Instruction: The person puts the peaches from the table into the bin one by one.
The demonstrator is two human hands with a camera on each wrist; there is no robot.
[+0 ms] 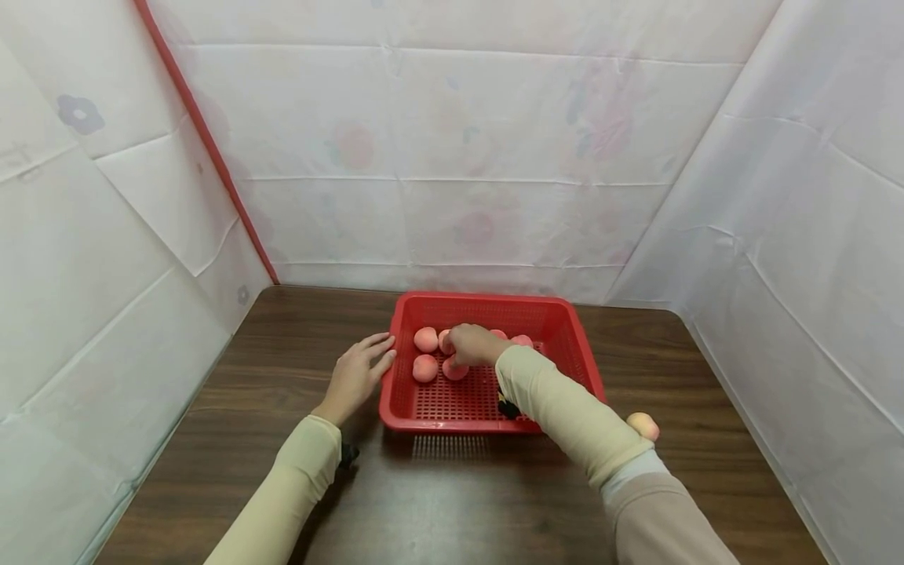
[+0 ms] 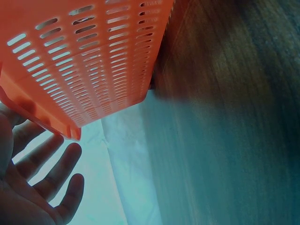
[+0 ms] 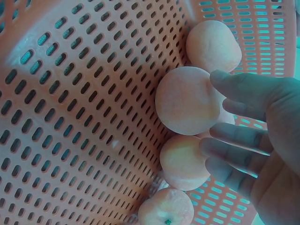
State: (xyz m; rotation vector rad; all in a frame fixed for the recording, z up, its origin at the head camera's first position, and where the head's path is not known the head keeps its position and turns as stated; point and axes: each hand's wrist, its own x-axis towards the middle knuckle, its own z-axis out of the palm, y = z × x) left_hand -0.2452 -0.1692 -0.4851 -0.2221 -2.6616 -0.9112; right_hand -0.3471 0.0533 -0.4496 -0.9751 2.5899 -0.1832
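A red plastic basket (image 1: 487, 425) with slotted sides stands on the table, holding several pinkish peaches (image 1: 425, 368). My left hand (image 1: 357, 377) is at the basket's left rim, its fingertips against the edge. In the left wrist view, the fingers (image 2: 61, 171) spread beside the rim, some of them apart from it. Inside the basket, my right hand (image 1: 475, 345) reaches over the peaches left of centre. The right wrist view has its thumb at a peach (image 3: 187, 101), the other fingers extended beside another peach (image 3: 185, 161); none are curled round a fruit.
One yellowish-pink peach (image 1: 643, 425) lies outside the basket on the right, beside the right sleeve (image 1: 572, 416). The dark wooden table (image 1: 438, 510) is bounded by white patterned sheeting (image 1: 452, 157) at the back and both sides.
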